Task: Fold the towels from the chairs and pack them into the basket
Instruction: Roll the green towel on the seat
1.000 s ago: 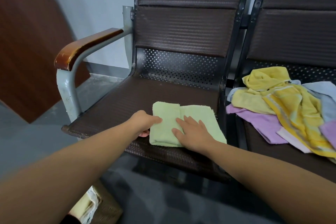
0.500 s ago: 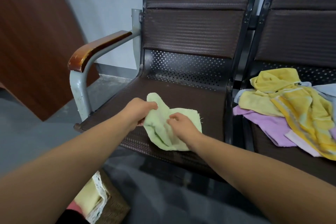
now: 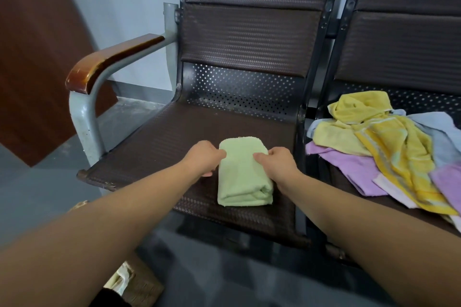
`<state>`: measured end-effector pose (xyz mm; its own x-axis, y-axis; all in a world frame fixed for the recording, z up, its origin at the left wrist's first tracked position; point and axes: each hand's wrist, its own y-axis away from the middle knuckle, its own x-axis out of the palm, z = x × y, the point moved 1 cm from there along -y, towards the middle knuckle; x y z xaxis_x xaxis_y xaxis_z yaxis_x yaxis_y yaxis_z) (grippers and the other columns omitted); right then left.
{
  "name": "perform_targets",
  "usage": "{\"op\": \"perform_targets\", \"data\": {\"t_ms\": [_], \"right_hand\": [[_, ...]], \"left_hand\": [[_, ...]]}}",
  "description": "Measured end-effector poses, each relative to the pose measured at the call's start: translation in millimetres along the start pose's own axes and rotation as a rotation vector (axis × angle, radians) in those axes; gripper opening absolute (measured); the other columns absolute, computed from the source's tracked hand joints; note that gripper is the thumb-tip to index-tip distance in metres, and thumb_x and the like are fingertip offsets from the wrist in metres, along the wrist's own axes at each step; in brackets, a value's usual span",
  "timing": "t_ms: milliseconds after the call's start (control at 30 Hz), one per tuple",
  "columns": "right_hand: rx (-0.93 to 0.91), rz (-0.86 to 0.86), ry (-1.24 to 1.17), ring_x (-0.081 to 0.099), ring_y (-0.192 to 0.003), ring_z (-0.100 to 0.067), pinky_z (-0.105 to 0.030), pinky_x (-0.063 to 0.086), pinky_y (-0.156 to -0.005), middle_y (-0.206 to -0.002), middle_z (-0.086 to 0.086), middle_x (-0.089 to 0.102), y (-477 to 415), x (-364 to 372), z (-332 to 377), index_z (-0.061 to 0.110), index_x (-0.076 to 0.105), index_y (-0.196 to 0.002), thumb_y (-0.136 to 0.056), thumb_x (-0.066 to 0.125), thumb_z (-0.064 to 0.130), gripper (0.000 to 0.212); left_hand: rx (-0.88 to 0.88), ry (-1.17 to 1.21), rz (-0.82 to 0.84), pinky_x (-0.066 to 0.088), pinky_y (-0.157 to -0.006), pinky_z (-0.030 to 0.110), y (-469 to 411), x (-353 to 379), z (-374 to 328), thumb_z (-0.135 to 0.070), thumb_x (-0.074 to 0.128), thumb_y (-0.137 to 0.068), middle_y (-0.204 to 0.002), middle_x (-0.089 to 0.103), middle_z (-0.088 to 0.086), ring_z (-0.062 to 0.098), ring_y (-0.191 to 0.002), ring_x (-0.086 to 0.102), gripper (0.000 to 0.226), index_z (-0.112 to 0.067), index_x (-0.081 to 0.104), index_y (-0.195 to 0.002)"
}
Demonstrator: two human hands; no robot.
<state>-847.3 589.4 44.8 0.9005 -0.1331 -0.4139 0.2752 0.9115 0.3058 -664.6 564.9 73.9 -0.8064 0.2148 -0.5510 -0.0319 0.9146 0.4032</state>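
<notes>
A light green towel (image 3: 240, 177) lies folded into a narrow thick rectangle on the seat of the left chair (image 3: 162, 147). My left hand (image 3: 205, 157) grips its left edge near the far end, thumb on top. My right hand (image 3: 275, 161) grips the right edge opposite, fingers curled around the fold. On the right chair (image 3: 399, 40) sits a loose heap of unfolded towels: yellow (image 3: 369, 129), purple (image 3: 349, 167) and pale blue (image 3: 434, 129). The wicker basket (image 3: 136, 286) shows only partly at the bottom left, under my left forearm.
The left chair has a wooden armrest (image 3: 109, 60) on a grey metal post at its left side. A brown wooden panel (image 3: 32, 57) leans against the wall at the left. Grey floor lies in front of the chairs.
The green towel went from a wide half-fold, through being lifted and turned, to a narrow folded bundle lying lengthwise. Both hands now hold its two sides.
</notes>
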Motion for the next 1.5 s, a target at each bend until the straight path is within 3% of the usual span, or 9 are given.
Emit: {"op": "perform_targets", "data": {"t_ms": [167,333,467,567,767,867,1000,1200,1500], "right_hand": [[0.067,-0.022,0.179,0.054,-0.065,-0.02,-0.028,0.036,-0.049,-0.07,-0.004,0.055,-8.3,-2.5,-9.9,0.009,0.054,-0.069,-0.08,0.073,0.016,0.023],[0.117,0.02,0.024,0.067,-0.085,-0.028,-0.033,0.054,-0.07,-0.091,-0.014,0.07,-15.7,-4.2,-11.7,0.002,0.067,-0.085,-0.077,0.079,0.01,0.017],[0.167,0.118,-0.192,0.07,-0.085,-0.028,-0.034,0.057,-0.071,-0.092,-0.016,0.071,-9.3,1.0,-6.9,0.004,0.066,-0.08,-0.084,0.075,0.003,0.01],[0.114,0.158,-0.327,0.072,-0.084,-0.026,-0.037,0.059,-0.07,-0.093,-0.015,0.073,1.2,12.5,13.1,0.002,0.067,-0.086,-0.09,0.07,0.002,0.005],[-0.029,0.194,-0.399,0.071,-0.097,-0.027,-0.048,0.058,-0.088,-0.111,-0.008,0.073,30.9,52.1,78.8,0.011,0.063,-0.114,-0.082,0.076,0.046,0.049],[-0.002,0.364,-0.525,0.073,-0.096,-0.03,-0.05,0.058,-0.088,-0.108,-0.01,0.076,56.4,78.8,108.2,0.006,0.066,-0.117,-0.083,0.078,0.041,0.05],[0.008,0.575,-0.563,0.075,-0.091,-0.027,-0.041,0.06,-0.073,-0.105,-0.01,0.077,92.9,135.6,142.9,0.006,0.068,-0.116,-0.093,0.069,0.029,0.033],[-0.105,0.701,-0.382,0.073,-0.097,-0.031,-0.05,0.058,-0.089,-0.103,-0.012,0.077,138.4,251.9,166.8,0.002,0.067,-0.113,-0.092,0.071,0.019,0.027],[-0.052,0.894,-0.013,0.074,-0.086,-0.03,-0.044,0.059,-0.083,-0.093,-0.01,0.077,179.0,402.9,86.5,0.009,0.071,-0.093,-0.08,0.079,0.023,0.022]], "left_hand": [[-0.159,0.309,0.107,0.056,-0.062,0.028,-10.5,13.2,11.3,-0.021,0.063,-0.093,-0.112,0.066,0.013,0.024,-0.094,0.067,0.036,-0.005,0.054,-0.123],[-0.208,0.372,0.086,0.043,-0.054,0.028,-15.2,24.9,12.8,-0.04,0.075,-0.082,-0.085,0.06,0.001,0.016,-0.07,0.053,0.039,-0.01,0.065,-0.105],[-0.14,0.572,0.123,0.059,-0.087,0.044,-15.2,21.3,8.1,-0.029,0.075,-0.078,-0.108,0.073,0.006,0.025,-0.097,0.071,0.042,-0.014,0.065,-0.116],[-0.035,0.701,0.112,0.057,-0.088,0.051,-5.4,4.4,2.8,-0.02,0.063,-0.09,-0.112,0.07,0.012,0.031,-0.1,0.069,0.022,-0.014,0.059,-0.11],[0.069,0.951,0.02,0.056,-0.08,0.045,36.8,-70.8,10.2,-0.017,0.053,-0.093,-0.113,0.072,0.014,0.032,-0.101,0.069,0.027,-0.011,0.059,-0.118],[0.067,1.062,0.017,0.056,-0.081,0.044,65.7,-117.5,26.1,-0.015,0.049,-0.09,-0.107,0.075,0.015,0.034,-0.098,0.071,0.031,-0.009,0.063,-0.117],[0.03,1.08,-0.068,0.055,-0.08,0.044,96.8,-184.1,73.0,-0.017,0.051,-0.087,-0.111,0.074,0.015,0.035,-0.101,0.07,0.04,-0.01,0.063,-0.124],[0.0,1.046,-0.179,0.056,-0.078,0.039,123.1,-261.1,180.3,-0.022,0.05,-0.095,-0.113,0.074,0.013,0.028,-0.093,0.073,0.035,-0.011,0.06,-0.127],[-0.155,1.103,-0.415,0.062,-0.069,0.041,153.8,-252.0,366.8,-0.019,0.059,-0.095,-0.112,0.073,0.008,0.023,-0.094,0.073,0.025,-0.021,0.063,-0.119]]}}
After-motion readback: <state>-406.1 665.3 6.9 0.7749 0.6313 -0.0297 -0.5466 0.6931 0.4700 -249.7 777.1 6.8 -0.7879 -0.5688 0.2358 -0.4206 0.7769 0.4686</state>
